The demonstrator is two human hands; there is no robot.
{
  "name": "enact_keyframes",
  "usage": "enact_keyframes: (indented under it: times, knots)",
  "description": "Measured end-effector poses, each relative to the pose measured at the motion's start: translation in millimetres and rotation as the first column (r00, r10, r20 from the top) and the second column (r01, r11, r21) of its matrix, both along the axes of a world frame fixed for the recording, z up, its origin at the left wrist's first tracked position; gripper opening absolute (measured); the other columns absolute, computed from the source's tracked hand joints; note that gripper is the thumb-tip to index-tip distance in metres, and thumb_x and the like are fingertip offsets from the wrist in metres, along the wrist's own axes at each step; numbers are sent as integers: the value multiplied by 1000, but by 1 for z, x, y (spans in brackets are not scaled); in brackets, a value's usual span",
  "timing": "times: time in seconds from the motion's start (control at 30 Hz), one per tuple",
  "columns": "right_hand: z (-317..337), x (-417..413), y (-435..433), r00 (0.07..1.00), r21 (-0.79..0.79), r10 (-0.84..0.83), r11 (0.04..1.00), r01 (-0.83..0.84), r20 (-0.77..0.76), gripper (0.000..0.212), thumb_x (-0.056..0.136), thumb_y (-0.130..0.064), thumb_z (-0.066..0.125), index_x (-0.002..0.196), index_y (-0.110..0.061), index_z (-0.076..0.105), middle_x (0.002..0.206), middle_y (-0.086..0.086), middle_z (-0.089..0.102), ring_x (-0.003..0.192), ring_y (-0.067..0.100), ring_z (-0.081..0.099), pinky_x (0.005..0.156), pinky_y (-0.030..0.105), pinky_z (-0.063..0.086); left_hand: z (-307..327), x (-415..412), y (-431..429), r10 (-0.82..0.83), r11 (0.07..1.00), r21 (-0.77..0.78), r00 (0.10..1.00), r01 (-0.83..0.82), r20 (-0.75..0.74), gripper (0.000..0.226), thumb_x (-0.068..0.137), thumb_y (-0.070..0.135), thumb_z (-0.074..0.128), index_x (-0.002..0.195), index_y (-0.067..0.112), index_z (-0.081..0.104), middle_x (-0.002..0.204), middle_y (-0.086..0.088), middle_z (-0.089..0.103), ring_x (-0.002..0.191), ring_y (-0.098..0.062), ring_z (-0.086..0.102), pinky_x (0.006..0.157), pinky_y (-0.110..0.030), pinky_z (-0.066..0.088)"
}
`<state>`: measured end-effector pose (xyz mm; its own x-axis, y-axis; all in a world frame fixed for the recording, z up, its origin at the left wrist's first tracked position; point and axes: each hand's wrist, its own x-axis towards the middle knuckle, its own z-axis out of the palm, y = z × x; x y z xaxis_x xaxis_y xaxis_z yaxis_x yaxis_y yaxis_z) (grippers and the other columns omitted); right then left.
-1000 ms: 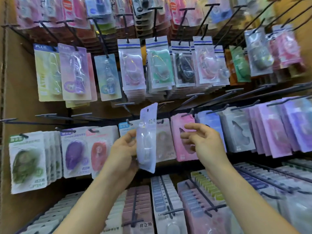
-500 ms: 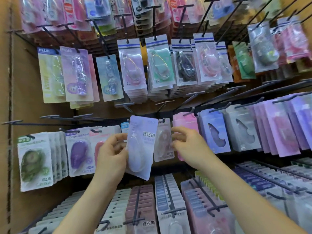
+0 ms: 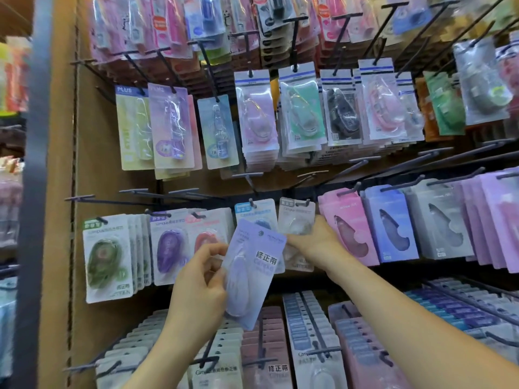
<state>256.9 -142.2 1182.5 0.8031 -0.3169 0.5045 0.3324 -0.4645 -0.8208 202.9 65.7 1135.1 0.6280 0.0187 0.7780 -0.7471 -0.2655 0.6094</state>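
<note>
Shop rack (image 3: 106, 189) standing full behind, left hand (image 3: 196, 282) pinching a lilac pack (image 3: 252, 272) tilting before the rack's middle row, right hand (image 3: 317, 245) curling fingers around a clear pack (image 3: 296, 220) hanging just beside.

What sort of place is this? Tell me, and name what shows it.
Most likely a stationery shop aisle: hooks on the wall carry rows of hanging correction-tape packs, and the left hand holds a lilac pack in front of them.

Held pack (image 3: 254, 272) before hanging packs, left hand (image 3: 198, 287) left, right hand (image 3: 317, 245) right behind
</note>
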Motion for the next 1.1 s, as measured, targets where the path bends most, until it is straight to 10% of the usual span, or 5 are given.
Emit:
enact_keyframes:
  times: [0.37,0.63,0.87,1.1]
  knots:
    - [2,-56,-3,961,-241,-258,931,275,102,69,58,-62,79,112,-28,53,104,-5,67,97,23,63,83,42,54,-8,12,-2,-6,999,50,1000,7,-30,45,93,-4,49,92,39,62,80,1,68,76,-24,64,64,-34,48]
    - [-4,-91,-9,973,216,201,951,-221,111,42,72,-26,83,110,-21,65,101,4,75,74,18,74,55,26,54,-16,9,5,9,998,55,999,-7,-35,43,94,-2,50,96,39,64,81,7,67,78,-21,65,74,-47,54]
    - [-14,-113,-2,930,123,293,938,-325,221,54,70,-15,82,117,-25,57,84,1,78,71,13,74,49,18,52,-23,5,23,1,1000,13,999,0,-52,45,92,-4,49,89,37,66,80,5,69,79,-23,65,71,-39,54]
    - [-29,-116,0,892,-157,-75,975,160,445,71,63,-39,88,118,-42,42,88,-17,68,74,2,67,61,21,51,-28,6,32,87,996,-2,995,-87,-41,41,93,-3,49,95,37,60,76,9,67,69,-17,63,58,-25,47]
